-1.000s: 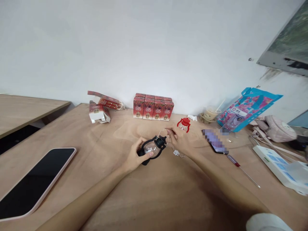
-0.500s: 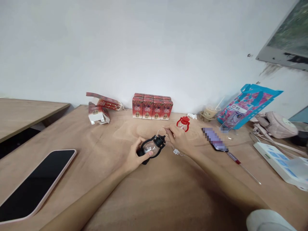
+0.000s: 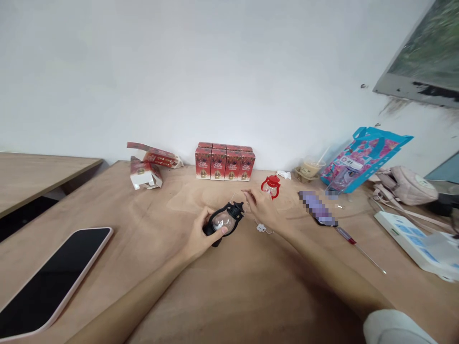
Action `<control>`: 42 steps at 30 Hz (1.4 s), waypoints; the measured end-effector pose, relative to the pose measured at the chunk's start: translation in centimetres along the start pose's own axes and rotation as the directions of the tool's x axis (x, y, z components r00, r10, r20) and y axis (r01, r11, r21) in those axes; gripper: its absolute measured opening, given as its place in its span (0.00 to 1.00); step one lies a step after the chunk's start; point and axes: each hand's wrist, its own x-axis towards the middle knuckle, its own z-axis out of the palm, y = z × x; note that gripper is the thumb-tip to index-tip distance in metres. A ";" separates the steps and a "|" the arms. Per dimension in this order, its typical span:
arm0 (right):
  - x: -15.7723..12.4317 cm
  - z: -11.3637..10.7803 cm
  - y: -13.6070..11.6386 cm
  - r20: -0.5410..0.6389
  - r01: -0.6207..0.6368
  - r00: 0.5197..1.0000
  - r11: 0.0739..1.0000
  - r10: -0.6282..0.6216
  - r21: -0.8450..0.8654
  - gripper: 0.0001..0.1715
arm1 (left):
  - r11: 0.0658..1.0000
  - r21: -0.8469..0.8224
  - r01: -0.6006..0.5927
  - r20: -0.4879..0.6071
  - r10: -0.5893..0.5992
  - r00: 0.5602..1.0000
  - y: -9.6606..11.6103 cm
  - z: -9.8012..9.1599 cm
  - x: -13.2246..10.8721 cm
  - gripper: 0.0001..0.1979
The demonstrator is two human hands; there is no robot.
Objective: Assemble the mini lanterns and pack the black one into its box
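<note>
A small black toy lantern (image 3: 225, 220) with a clear globe lies tilted in my left hand (image 3: 202, 232), whose fingers wrap round its base and globe. My right hand (image 3: 263, 207) pinches the thin wire handle (image 3: 239, 195) at the lantern's top. A small white tag (image 3: 261, 228) on a thread lies on the wood just under that hand. A red lantern (image 3: 271, 185) of the same kind stands upright just beyond my right hand.
Several red boxes (image 3: 224, 165) stand in a row by the wall, with opened boxes (image 3: 147, 167) to their left. A phone (image 3: 46, 282) lies at the near left. To the right lie another phone (image 3: 317, 211), a screwdriver (image 3: 358, 249), a blue bag (image 3: 362, 156) and a white tray (image 3: 416, 239).
Both hands keep their hold on the black lantern and its wire; only the view has drifted slightly.
</note>
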 end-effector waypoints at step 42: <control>-3.0 -0.8 -1.5 -0.231 -0.072 0.969 0.994 0.089 0.080 0.36 | 0.017 0.985 0.170 -0.170 -0.046 0.984 -1.5 -20.0 7.2 0.21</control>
